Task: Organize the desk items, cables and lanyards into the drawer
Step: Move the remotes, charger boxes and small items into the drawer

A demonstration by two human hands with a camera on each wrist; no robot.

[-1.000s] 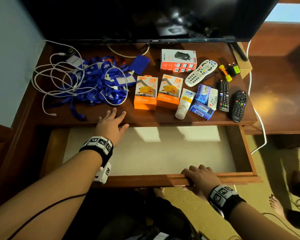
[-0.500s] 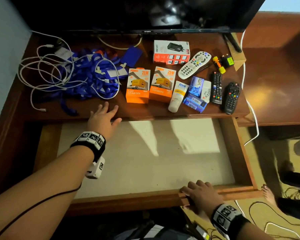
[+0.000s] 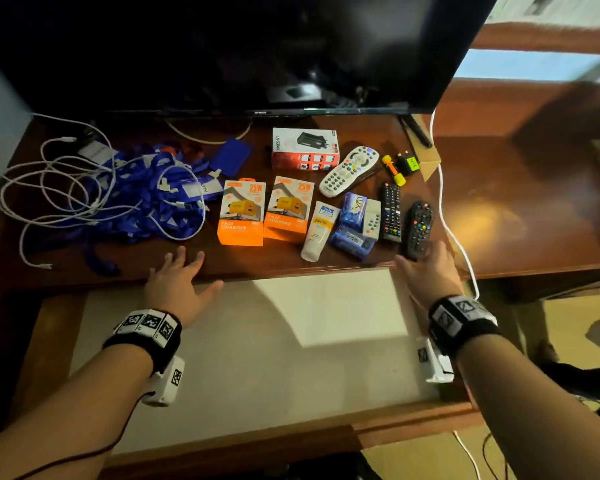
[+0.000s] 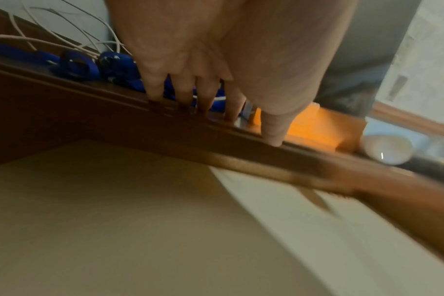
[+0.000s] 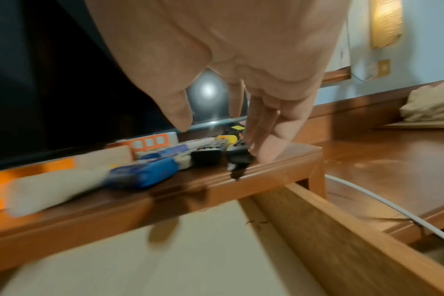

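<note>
Wooden desk edge [image 4: 114, 112] under spread left fingers [image 4: 155, 90], right fingers [image 5: 266, 148] loose over black remote [image 5: 238, 154]

On your desk [image 3: 499, 209] you have two orange charger boxes [image 3: 242, 213] [image 3: 287, 208], one white-and-red adapter box [image 3: 305, 148], four remotes [image 3: 349, 171] [image 3: 390, 212] [image 3: 419, 225] [image 3: 372, 217], one white tube [image 3: 317, 230] and two blue packets [image 3: 354, 206] [image 3: 352, 239]. You also have one heap of blue lanyards [image 3: 142, 199], too tangled to count, with white cables [image 3: 49, 188] looped over it. One drawer [image 3: 222, 448] stands open, and one screen [image 3: 222, 53] stands behind.
</note>
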